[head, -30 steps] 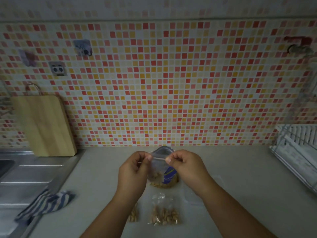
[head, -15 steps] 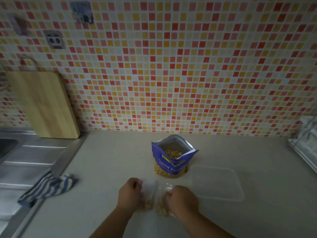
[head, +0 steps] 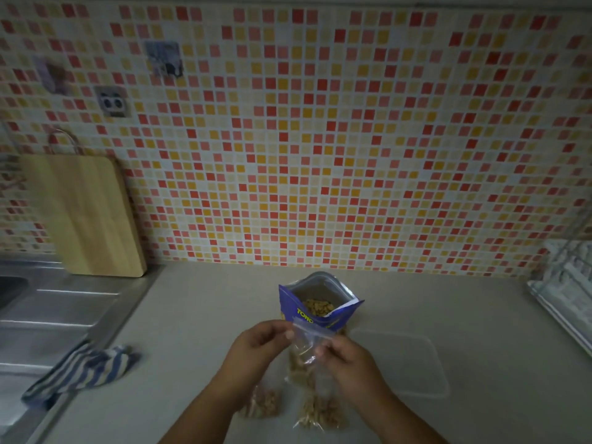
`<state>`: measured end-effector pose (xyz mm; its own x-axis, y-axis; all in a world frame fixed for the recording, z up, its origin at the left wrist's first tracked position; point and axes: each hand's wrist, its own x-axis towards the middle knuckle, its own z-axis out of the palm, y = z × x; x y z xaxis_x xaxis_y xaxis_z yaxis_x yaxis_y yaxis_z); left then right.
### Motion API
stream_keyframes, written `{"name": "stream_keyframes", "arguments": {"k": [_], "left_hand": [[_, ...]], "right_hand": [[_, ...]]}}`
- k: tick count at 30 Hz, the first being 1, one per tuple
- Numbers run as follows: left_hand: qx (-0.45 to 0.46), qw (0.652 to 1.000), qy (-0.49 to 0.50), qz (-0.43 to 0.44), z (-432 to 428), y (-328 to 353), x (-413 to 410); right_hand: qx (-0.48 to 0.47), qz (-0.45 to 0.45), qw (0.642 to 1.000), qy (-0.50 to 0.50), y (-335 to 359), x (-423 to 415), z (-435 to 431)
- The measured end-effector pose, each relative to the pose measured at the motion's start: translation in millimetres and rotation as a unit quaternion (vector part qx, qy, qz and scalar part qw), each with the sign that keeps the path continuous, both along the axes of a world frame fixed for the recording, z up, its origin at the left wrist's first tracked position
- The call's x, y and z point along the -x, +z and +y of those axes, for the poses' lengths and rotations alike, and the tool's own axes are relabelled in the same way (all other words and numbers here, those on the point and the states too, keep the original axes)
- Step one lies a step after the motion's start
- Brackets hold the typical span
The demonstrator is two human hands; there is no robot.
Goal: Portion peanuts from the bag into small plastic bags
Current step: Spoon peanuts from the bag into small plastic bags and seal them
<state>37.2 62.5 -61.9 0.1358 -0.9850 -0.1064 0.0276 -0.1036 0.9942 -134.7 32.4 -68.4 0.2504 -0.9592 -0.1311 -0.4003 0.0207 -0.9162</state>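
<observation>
A blue peanut bag (head: 320,304) stands open on the counter, peanuts showing inside. In front of it I hold a small clear plastic bag (head: 307,342) above the counter. My left hand (head: 256,350) pinches its top left corner, and my right hand (head: 347,358) pinches its right side. Peanuts show through the film in its lower part. Two filled small bags lie near my wrists: one (head: 264,403) under my left forearm, one (head: 320,413) between my arms.
A clear plastic lid (head: 407,363) lies to the right of my hands. A striped cloth (head: 83,370) sits on the sink's edge at left. A wooden cutting board (head: 86,216) leans on the tiled wall. A dish rack (head: 567,296) stands at far right.
One second ago both hands pinched a small bag at its top. Half a second ago they were low on the counter at the small bags. Now they are raised with a small bag.
</observation>
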Motion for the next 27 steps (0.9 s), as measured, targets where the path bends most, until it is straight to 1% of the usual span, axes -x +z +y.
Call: {"name": "stream_keyframes", "arguments": {"k": [2,5,8,12,15,17,18,20,22,27], "left_hand": [[0.039,0.999,0.006,0.024,2.1,24.2,3.9],[0.083,0.996,0.014,0.014,5.4,50.4,10.0],[0.122,0.992,0.016,0.007,9.2,71.4,14.0],[0.154,0.988,0.028,-0.003,13.9,91.7,21.2],[0.164,0.985,0.049,0.001,15.0,98.9,24.0],[0.171,0.984,0.053,-0.006,15.5,101.9,27.1],[0.174,0.983,0.051,-0.013,16.2,103.3,29.0],[0.182,0.982,0.045,-0.030,16.4,105.2,32.9],[0.190,0.979,0.054,-0.047,15.7,106.5,34.8],[0.214,0.966,0.074,-0.122,15.6,102.9,36.6]], "right_hand": [[0.030,-0.028,0.999,0.014,16.4,1.4,1.0],[0.056,-0.062,0.996,0.026,36.8,3.6,4.1],[0.091,-0.068,0.993,0.028,54.9,6.8,4.9],[0.125,-0.062,0.990,0.033,78.1,10.0,7.9],[0.145,-0.085,0.986,0.021,96.5,12.7,12.4],[0.177,-0.092,0.980,0.017,107.7,13.9,12.4],[0.197,-0.080,0.977,0.025,112.6,13.5,11.8],[0.235,-0.027,0.971,0.040,119.5,10.8,10.8],[0.258,0.023,0.965,0.034,123.3,8.7,10.4],[0.283,0.082,0.955,0.020,126.0,9.6,11.1]]}}
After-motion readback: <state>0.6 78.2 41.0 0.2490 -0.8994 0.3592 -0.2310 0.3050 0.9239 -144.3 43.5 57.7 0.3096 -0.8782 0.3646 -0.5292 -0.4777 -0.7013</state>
